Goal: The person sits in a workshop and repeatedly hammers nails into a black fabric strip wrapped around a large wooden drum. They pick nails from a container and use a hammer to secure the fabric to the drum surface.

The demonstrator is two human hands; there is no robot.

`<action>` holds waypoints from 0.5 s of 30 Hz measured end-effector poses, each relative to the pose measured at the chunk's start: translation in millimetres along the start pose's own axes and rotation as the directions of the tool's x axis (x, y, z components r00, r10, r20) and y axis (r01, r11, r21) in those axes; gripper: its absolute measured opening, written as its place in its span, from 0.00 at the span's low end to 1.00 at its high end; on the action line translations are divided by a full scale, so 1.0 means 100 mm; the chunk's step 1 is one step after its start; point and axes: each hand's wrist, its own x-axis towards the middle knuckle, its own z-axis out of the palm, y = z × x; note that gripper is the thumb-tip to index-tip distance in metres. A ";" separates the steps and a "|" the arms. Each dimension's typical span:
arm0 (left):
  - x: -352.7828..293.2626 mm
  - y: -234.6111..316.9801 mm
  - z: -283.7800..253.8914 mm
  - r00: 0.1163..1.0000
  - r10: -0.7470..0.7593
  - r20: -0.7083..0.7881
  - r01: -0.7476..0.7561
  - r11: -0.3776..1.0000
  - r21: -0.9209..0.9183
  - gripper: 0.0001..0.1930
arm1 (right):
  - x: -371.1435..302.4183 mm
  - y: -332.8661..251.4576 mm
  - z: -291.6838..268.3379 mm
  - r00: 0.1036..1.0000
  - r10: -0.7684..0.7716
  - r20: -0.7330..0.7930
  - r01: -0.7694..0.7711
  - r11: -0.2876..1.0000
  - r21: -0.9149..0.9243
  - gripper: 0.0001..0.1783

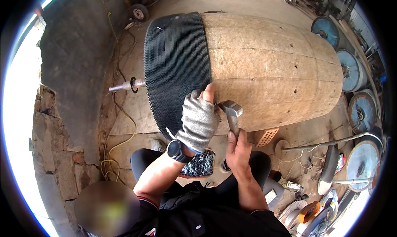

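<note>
In front of me lies a large wooden drum (264, 67), its left part wrapped in a black ridged band (175, 59) of close rows. My left hand (198, 119), in a grey glove with bare fingertips, rests at the band's right edge. Its fingers are closed by the seam, and what they pinch is too small to make out. In my bare right hand (240, 152) is a hammer (233, 117), gripped by the handle, its metal head just right of the gloved fingers. Below the left hand, between my knees, sits a container of small dark metal pieces (198, 164).
A metal shaft (120, 87) sticks out from the drum's left end. Several round blue-faced rollers (350, 70) line the right side. Beneath the drum stands a perforated orange brick (266, 138). A yellow cable (133, 127) trails over the floor by the left wall.
</note>
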 end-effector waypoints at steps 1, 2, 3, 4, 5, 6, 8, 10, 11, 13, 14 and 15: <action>0.01 0.01 -0.02 0.999 -0.024 0.027 0.025 0.999 -0.026 0.36 | 0.00 -0.04 -0.02 1.000 -0.020 -0.006 0.020 1.000 0.012 0.11; 0.03 0.02 -0.01 0.998 -0.044 0.049 0.047 0.997 -0.057 0.36 | 0.03 -0.08 -0.05 0.999 -0.044 -0.018 0.045 0.999 0.020 0.11; 0.01 -0.01 0.01 0.997 -0.063 0.049 0.067 0.996 -0.064 0.37 | 0.05 -0.11 -0.08 0.997 -0.068 -0.029 0.069 0.997 0.028 0.11; -0.03 -0.05 0.01 0.995 -0.082 0.050 0.086 0.994 -0.072 0.37 | 0.07 -0.13 -0.10 0.997 -0.076 -0.032 0.077 0.997 0.029 0.11; -0.02 -0.01 -0.08 0.981 -0.133 0.139 0.150 0.981 -0.120 0.36 | 0.06 -0.16 -0.11 0.996 -0.079 -0.036 0.080 0.996 0.030 0.11; -0.02 -0.02 -0.06 0.988 -0.109 0.113 0.118 0.990 -0.072 0.36 | 0.06 -0.17 -0.12 0.996 -0.080 -0.039 0.082 0.996 0.031 0.11; 0.00 -0.03 0.02 0.996 -0.061 0.064 0.059 0.998 0.027 0.36 | 0.08 -0.15 -0.13 0.995 -0.091 -0.026 0.092 0.996 0.022 0.11; 0.03 0.04 0.05 0.997 -0.042 0.061 0.041 0.999 0.017 0.38 | 0.08 -0.15 -0.13 0.994 -0.103 -0.035 0.104 0.994 0.021 0.11; 0.01 0.06 0.06 0.995 -0.075 0.067 0.073 0.997 0.025 0.38 | 0.08 -0.16 -0.13 0.992 -0.111 -0.052 0.113 0.993 0.031 0.11; -0.01 0.05 0.10 0.994 -0.099 0.045 0.096 0.992 0.078 0.38 | 0.11 -0.18 -0.11 0.990 -0.132 -0.051 0.132 0.991 -0.001 0.10; 0.00 0.03 0.16 0.996 -0.089 0.022 0.086 0.990 0.114 0.38 | 0.11 -0.16 -0.12 0.990 -0.140 -0.035 0.138 0.989 -0.051 0.10; -0.01 0.03 0.19 0.997 -0.078 -0.001 0.078 0.986 0.151 0.37 | 0.11 -0.15 -0.12 0.989 -0.146 -0.018 0.144 0.985 -0.100 0.10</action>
